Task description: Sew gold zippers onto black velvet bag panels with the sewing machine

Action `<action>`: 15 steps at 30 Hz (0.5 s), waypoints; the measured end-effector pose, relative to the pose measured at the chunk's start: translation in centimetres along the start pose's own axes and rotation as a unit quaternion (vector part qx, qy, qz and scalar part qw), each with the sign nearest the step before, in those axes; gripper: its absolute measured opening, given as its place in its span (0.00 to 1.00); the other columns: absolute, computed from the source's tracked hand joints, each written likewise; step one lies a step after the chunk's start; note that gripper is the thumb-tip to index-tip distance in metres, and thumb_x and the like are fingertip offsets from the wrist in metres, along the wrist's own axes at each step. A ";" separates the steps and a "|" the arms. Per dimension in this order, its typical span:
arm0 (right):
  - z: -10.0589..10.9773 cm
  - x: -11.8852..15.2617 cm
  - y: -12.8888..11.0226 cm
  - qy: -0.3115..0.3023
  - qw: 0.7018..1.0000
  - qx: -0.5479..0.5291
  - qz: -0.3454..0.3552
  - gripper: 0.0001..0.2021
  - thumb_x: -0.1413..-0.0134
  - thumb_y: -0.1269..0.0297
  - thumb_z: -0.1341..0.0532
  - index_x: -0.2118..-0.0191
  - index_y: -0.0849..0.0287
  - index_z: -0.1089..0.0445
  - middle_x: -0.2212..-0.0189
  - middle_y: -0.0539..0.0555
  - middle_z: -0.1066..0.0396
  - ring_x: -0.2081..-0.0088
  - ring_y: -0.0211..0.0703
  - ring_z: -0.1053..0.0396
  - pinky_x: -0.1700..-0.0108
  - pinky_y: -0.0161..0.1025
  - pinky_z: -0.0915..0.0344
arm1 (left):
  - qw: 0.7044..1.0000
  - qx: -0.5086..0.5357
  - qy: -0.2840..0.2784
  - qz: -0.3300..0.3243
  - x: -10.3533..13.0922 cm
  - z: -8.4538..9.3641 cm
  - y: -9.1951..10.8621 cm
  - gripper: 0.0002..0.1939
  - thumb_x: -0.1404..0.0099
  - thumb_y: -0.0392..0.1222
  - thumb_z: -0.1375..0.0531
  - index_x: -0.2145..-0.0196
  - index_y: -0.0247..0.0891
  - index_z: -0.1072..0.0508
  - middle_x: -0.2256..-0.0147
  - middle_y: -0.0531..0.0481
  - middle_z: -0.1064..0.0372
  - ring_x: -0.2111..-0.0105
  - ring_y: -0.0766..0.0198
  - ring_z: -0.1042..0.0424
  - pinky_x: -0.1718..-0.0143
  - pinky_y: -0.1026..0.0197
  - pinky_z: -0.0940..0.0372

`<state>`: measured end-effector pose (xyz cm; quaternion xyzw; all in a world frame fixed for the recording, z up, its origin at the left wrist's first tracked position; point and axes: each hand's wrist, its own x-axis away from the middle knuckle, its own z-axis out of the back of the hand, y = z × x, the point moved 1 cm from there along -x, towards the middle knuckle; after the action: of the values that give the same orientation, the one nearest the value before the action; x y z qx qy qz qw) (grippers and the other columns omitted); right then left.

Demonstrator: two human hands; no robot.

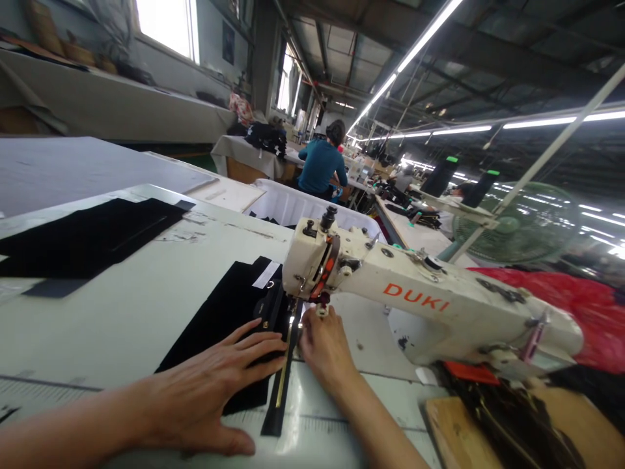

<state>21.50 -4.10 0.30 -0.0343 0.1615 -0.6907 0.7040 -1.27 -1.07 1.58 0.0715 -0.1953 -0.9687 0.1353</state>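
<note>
A cream sewing machine [420,293] marked DUKI stands over the pale work table [131,332]. Under its needle area runs a black zipper strip [282,384] with gold-coloured teeth, along the right edge of a black fabric piece [209,319]. My left hand [215,381] lies flat on that fabric, fingers spread, their tips close to the zipper. Beside the presser foot, my right hand [325,342] has its fingers bent together near the strip; the machine head partly hides the fingertips, and what they hold cannot be made out. A white label [266,274] lies on the fabric.
More black fabric pieces [92,238] lie at the left of the table. Behind the machine is a white bin [293,203]. A wooden board [456,433] with dark items sits at the lower right, red plastic [551,306] behind it. A person in teal [319,166] sits farther back.
</note>
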 end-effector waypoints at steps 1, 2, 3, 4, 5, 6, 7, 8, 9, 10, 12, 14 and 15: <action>-0.2 -0.1 -0.1 0.006 1.000 0.008 -0.001 0.11 0.43 0.74 0.38 0.55 0.59 0.27 0.55 0.59 0.25 0.50 0.56 0.31 0.49 0.48 0.36 | 1.000 0.007 0.003 -0.008 0.0 -0.2 -0.2 0.48 0.41 0.62 0.31 0.29 0.50 0.43 0.30 0.46 0.47 0.31 0.43 0.48 0.28 0.39 0.63; -0.3 -0.2 -0.2 0.011 1.000 0.014 -0.004 0.10 0.43 0.73 0.37 0.55 0.59 0.27 0.57 0.59 0.25 0.52 0.56 0.30 0.50 0.48 0.36 | 1.000 0.014 0.001 -0.016 0.0 -0.5 -0.4 0.47 0.40 0.62 0.31 0.29 0.50 0.45 0.29 0.46 0.49 0.30 0.43 0.49 0.28 0.39 0.65; -0.5 -0.3 -0.3 0.017 1.000 0.021 -0.008 0.08 0.42 0.72 0.37 0.56 0.59 0.27 0.58 0.59 0.25 0.54 0.55 0.30 0.52 0.47 0.35 | 1.000 0.022 -0.003 -0.022 0.0 -0.6 -0.6 0.47 0.39 0.62 0.32 0.29 0.49 0.46 0.29 0.46 0.50 0.30 0.43 0.50 0.28 0.38 0.66; -0.6 -0.3 -0.4 0.024 0.999 0.028 -0.014 0.07 0.41 0.72 0.38 0.57 0.59 0.27 0.60 0.59 0.24 0.56 0.54 0.29 0.54 0.46 0.35 | 0.999 0.029 -0.010 -0.025 0.0 -0.7 -0.7 0.47 0.38 0.63 0.34 0.28 0.49 0.48 0.29 0.45 0.52 0.30 0.44 0.52 0.28 0.38 0.67; -0.7 -0.3 -0.6 0.032 0.999 0.036 -0.020 0.07 0.39 0.72 0.39 0.57 0.58 0.26 0.62 0.59 0.24 0.57 0.54 0.28 0.55 0.46 0.35 | 0.999 0.036 -0.016 -0.028 0.0 -0.7 -0.8 0.47 0.36 0.64 0.35 0.28 0.49 0.49 0.29 0.45 0.52 0.29 0.45 0.52 0.28 0.37 0.68; -0.8 -0.3 -0.7 0.042 0.998 0.046 -0.026 0.08 0.38 0.73 0.41 0.57 0.58 0.26 0.62 0.59 0.24 0.56 0.54 0.28 0.55 0.46 0.35 | 0.998 0.043 -0.021 -0.031 0.0 -0.6 -0.8 0.46 0.35 0.64 0.36 0.28 0.48 0.49 0.29 0.45 0.51 0.29 0.45 0.52 0.28 0.37 0.69; -0.9 -0.2 -0.9 0.051 0.997 0.056 -0.031 0.08 0.38 0.73 0.41 0.57 0.58 0.26 0.61 0.61 0.24 0.55 0.55 0.29 0.54 0.47 0.35 | 0.998 0.049 -0.020 -0.036 -0.1 -0.6 -0.8 0.46 0.34 0.64 0.37 0.28 0.47 0.49 0.30 0.45 0.49 0.29 0.46 0.52 0.28 0.38 0.70; -1.0 -0.2 -1.1 0.060 0.995 0.066 -0.035 0.09 0.38 0.73 0.42 0.56 0.58 0.26 0.60 0.62 0.24 0.53 0.56 0.29 0.53 0.48 0.35 | 0.998 0.052 -0.016 -0.041 -0.1 -0.5 -0.7 0.45 0.34 0.64 0.37 0.28 0.47 0.49 0.30 0.45 0.47 0.30 0.47 0.51 0.28 0.38 0.71; -1.0 -0.1 -1.3 0.066 0.994 0.075 -0.040 0.09 0.38 0.73 0.42 0.56 0.58 0.26 0.59 0.62 0.24 0.52 0.57 0.29 0.53 0.48 0.35 | 0.998 0.053 -0.010 -0.045 -0.2 -0.4 -0.7 0.44 0.33 0.63 0.37 0.28 0.46 0.48 0.31 0.45 0.45 0.30 0.48 0.50 0.28 0.39 0.72; -1.1 -0.1 -1.4 0.070 0.993 0.082 -0.046 0.09 0.39 0.73 0.41 0.57 0.57 0.25 0.60 0.62 0.23 0.53 0.56 0.29 0.54 0.48 0.35 | 0.997 0.052 -0.004 -0.048 -0.2 -0.4 -0.7 0.43 0.33 0.63 0.37 0.28 0.45 0.46 0.32 0.45 0.44 0.30 0.48 0.49 0.28 0.40 0.72; -1.4 -0.6 -1.4 0.068 0.992 0.094 -0.057 0.08 0.38 0.70 0.41 0.60 0.57 0.25 0.63 0.59 0.23 0.57 0.53 0.27 0.57 0.45 0.33 | 0.998 0.046 0.002 -0.051 -0.4 -0.4 -0.7 0.42 0.33 0.63 0.38 0.29 0.44 0.45 0.32 0.44 0.42 0.30 0.49 0.48 0.28 0.41 0.71; -1.7 -1.7 -1.1 0.062 0.990 0.107 -0.065 0.08 0.35 0.68 0.42 0.62 0.57 0.24 0.66 0.58 0.23 0.60 0.50 0.25 0.59 0.43 0.33 | 0.998 0.042 0.002 -0.051 -0.6 -0.4 -0.7 0.42 0.33 0.64 0.38 0.29 0.42 0.43 0.33 0.43 0.41 0.31 0.49 0.47 0.27 0.42 0.70; -2.0 -2.4 -0.8 0.059 0.989 0.115 -0.065 0.09 0.33 0.67 0.42 0.62 0.58 0.24 0.65 0.57 0.24 0.60 0.48 0.25 0.58 0.43 0.32 | 0.998 0.040 0.000 -0.050 -0.7 -0.4 -0.7 0.41 0.33 0.64 0.39 0.30 0.42 0.42 0.33 0.43 0.40 0.31 0.49 0.46 0.27 0.42 0.69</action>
<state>20.18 -1.42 -0.89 0.0771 0.1194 -0.7501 0.6459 -0.74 -0.38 0.96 0.0869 -0.2299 -0.9657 0.0840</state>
